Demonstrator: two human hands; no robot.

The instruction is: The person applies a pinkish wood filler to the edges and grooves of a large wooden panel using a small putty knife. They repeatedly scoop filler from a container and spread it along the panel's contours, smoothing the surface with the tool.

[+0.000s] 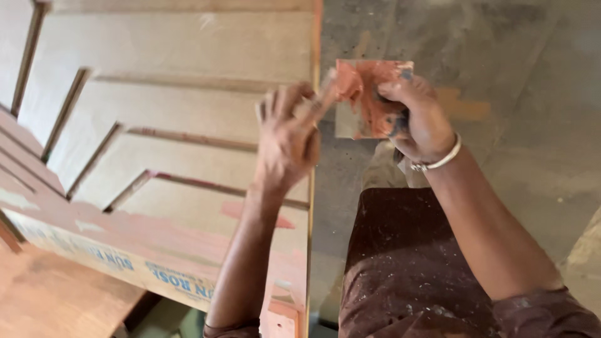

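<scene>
Gripping a square board (366,103) smeared with reddish putty, the right hand (418,116) is closed beside the stepped wooden panel (175,94); the left hand (288,134) (fingers curled) scrapes putty off it.

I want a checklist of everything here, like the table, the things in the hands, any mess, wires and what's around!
Surface: pale stepped wooden frame, reddish-brown smears near its lower edge.
Job's things: square board coated with reddish-brown putty.
Clutter: nothing seen.
Grippers: right hand grips the board; left hand touches the putty with its fingertips.
Cables: nothing seen.
Surroundings: grey concrete floor; brown wooden plank at lower left.
</scene>
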